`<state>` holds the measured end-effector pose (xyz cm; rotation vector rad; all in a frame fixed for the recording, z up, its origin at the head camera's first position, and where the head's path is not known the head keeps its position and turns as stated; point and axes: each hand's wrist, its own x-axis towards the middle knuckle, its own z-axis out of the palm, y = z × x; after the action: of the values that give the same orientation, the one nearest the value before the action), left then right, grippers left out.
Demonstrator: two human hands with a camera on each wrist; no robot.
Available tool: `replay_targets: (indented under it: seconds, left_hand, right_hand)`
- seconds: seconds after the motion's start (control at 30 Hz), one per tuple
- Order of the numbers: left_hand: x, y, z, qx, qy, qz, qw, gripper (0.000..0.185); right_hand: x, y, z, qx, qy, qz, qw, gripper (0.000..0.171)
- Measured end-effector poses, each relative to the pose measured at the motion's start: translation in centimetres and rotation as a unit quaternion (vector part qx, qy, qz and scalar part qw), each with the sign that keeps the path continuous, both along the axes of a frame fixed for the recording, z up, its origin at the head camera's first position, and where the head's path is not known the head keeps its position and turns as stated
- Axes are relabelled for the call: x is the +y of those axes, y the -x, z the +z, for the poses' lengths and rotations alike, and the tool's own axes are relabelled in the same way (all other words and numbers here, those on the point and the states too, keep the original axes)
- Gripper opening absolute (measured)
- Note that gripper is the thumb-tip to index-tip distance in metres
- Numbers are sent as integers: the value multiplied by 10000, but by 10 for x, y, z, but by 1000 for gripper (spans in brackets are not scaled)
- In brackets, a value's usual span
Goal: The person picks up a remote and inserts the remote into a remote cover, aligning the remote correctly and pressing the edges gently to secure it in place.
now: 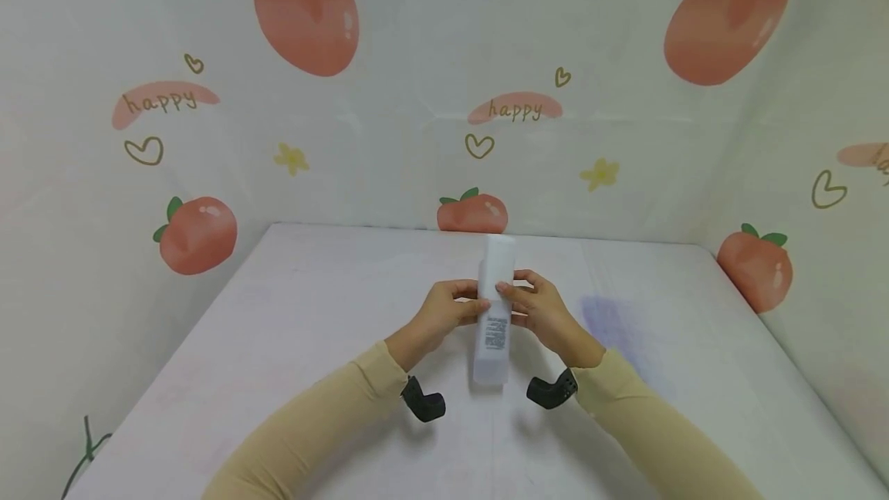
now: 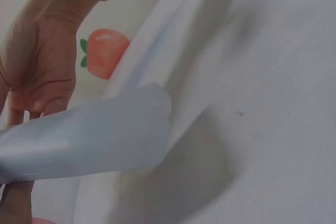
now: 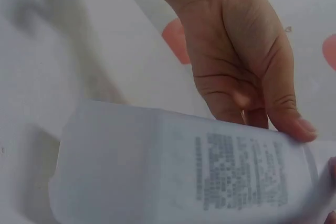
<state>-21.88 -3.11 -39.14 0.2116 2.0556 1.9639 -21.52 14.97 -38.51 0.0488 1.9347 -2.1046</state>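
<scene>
Nearby, tan sleeves (image 1: 312, 423) lead in, each wrist bearing a black device (image 1: 424, 401). Beyond, the white container (image 1: 491, 346) is held over the tabletop (image 1: 333, 276), its long axis running away from the person, far end slightly rightward, printed face toward the wearer. Fingers of the left hand (image 1: 444, 305) and right hand (image 1: 545, 311) grasp its sides. Farther off hangs a fruit-patterned backdrop (image 1: 410, 45).

Head view facing forward-down, wrist close-ups sharing white container (image 3: 178, 166)
</scene>
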Motion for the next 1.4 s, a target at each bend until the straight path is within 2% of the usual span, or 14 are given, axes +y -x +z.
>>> replay_targets:
  seconds: [0.3,0.47,0.53,0.6,0.7,0.83,1.0,1.2,1.3,1.4]
  left_hand:
    - [-1,2,-5,-35,-338,207,9992,32]
    - [1,1,-9,-310,-614,599,9958,15]
    - [2,0,-11,-513,-810,828,9919,9]
    - [4,-1,-10,-667,-978,1085,9870,10]
    - [6,-2,-6,-740,-1163,1477,9794,11]
    - [10,1,4,-796,-1083,1793,9746,11]
    - [13,11,14,-1121,-938,1823,9723,12]
    - [10,24,21,-1396,-850,1763,9707,11]
    - [11,26,22,-1480,-913,1774,9687,12]
    - [13,24,22,-1548,-870,1650,9702,16]
  right_hand:
    - [5,-1,4,188,63,120,9997,35]
    - [3,-2,5,243,-38,252,9994,37]
    - [1,-3,5,290,-151,288,9991,38]
    - [-2,-5,6,326,-232,290,9988,38]
    - [-7,-7,6,357,-304,240,9986,36]
    - [-13,-9,8,380,-386,80,9985,32]
    - [-15,-10,8,443,-472,65,9979,28]
    - [-19,-13,5,539,-482,137,9973,27]
    - [-19,-13,7,602,-568,198,9964,28]
    - [-17,-11,10,571,-640,145,9962,28]
